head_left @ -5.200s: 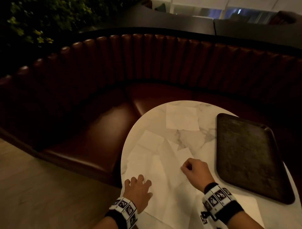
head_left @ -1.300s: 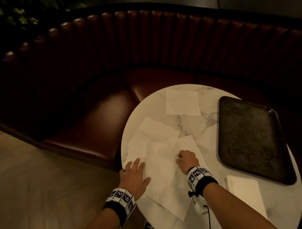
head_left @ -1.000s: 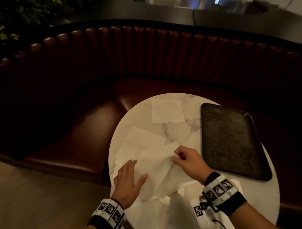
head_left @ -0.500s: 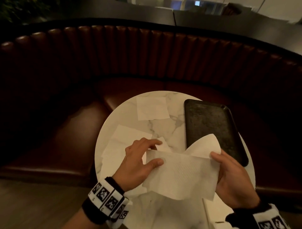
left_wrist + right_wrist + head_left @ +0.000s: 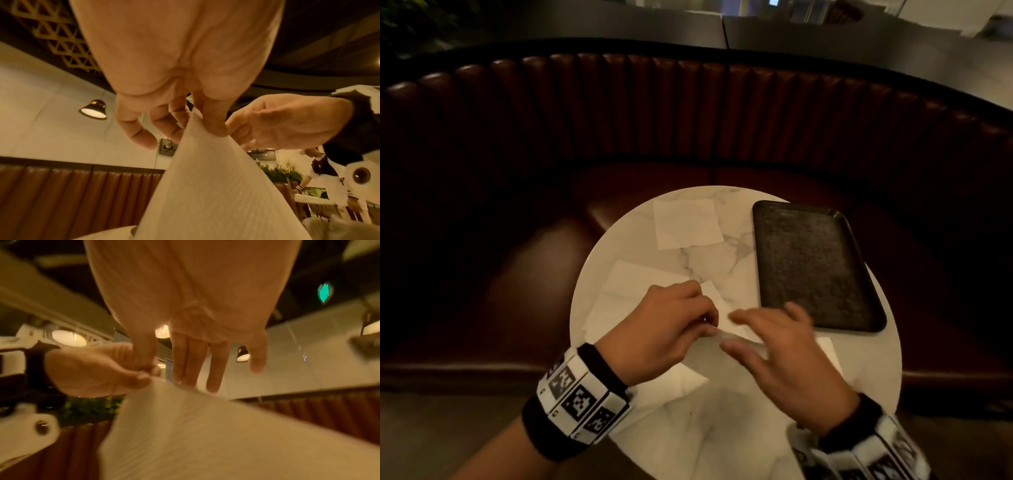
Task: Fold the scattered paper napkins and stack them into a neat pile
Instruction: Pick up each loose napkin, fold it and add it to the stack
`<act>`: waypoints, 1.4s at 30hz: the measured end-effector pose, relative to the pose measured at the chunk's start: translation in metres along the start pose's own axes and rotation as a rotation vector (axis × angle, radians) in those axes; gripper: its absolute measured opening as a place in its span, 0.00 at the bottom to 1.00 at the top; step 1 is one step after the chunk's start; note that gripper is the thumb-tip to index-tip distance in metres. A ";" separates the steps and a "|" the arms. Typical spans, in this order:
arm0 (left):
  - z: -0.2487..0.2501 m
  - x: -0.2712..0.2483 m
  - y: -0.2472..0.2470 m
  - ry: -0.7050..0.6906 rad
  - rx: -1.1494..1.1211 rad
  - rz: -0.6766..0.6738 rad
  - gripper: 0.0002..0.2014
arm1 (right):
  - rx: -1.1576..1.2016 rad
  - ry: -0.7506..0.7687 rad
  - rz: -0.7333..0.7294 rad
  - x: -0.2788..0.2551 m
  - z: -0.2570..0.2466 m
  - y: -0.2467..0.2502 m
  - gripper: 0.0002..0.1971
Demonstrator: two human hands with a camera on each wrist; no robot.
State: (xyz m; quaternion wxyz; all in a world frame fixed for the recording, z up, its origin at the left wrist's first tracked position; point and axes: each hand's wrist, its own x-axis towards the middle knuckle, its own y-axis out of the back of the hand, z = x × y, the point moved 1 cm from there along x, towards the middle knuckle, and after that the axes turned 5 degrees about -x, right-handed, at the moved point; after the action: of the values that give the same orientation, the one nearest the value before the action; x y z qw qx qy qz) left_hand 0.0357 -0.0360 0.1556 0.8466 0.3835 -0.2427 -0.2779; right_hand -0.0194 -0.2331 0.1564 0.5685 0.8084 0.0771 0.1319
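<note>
Left hand [image 5: 667, 329] pinches the paper napkin's [image 5: 216, 186] corner as an anchor, while the flat-fingered right hand [image 5: 784, 359], around 3 o'clock, probably smooths the fold.

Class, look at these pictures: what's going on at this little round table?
A person is folding a paper napkin above a marble table. The left hand pinches its corner; the right hand, fingers straight, smooths it. More napkins lie unfolded: one at the far edge, others under the hands. A dark tray sits to the right.
</note>
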 end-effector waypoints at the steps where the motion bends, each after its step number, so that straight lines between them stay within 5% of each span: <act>1: 0.002 0.002 0.004 -0.011 0.030 -0.015 0.07 | 0.030 0.018 -0.053 0.008 -0.004 -0.005 0.20; 4: 0.003 0.007 0.018 0.008 -0.006 -0.024 0.05 | 0.162 0.066 -0.031 0.020 -0.011 -0.014 0.16; 7: -0.003 0.015 0.032 0.018 -0.010 0.008 0.03 | 0.377 -0.047 0.014 0.000 -0.004 -0.015 0.18; 12: -0.014 0.054 0.024 0.067 -0.025 0.002 0.04 | 0.709 -0.394 -0.022 -0.056 0.025 -0.028 0.12; 18: -0.003 0.125 -0.092 0.025 -0.093 -0.318 0.08 | 1.260 -0.962 -0.111 -0.121 0.067 -0.049 0.12; 24: 0.022 0.191 -0.222 0.043 -0.078 -0.530 0.07 | 0.974 -1.255 0.148 -0.178 0.131 -0.079 0.07; 27: 0.030 0.215 -0.261 0.030 0.009 -0.619 0.07 | 0.795 -1.357 0.144 -0.194 0.162 -0.097 0.11; 32: 0.014 0.231 -0.300 0.054 0.127 -0.707 0.16 | 0.489 -1.316 0.004 -0.189 0.196 -0.114 0.14; 38: 0.001 0.232 -0.325 -0.072 0.254 -0.683 0.12 | 0.340 -1.267 -0.161 -0.181 0.208 -0.118 0.11; 42: 0.000 0.211 -0.316 -0.023 0.244 -0.533 0.15 | 0.397 -1.275 -0.127 -0.181 0.208 -0.122 0.11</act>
State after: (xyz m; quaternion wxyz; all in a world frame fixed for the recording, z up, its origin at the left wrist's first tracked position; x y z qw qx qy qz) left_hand 0.0996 -0.3488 -0.0511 0.6884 0.5297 -0.1747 -0.4637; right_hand -0.1266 -0.4280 -0.0472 0.3501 0.8112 -0.2036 -0.4217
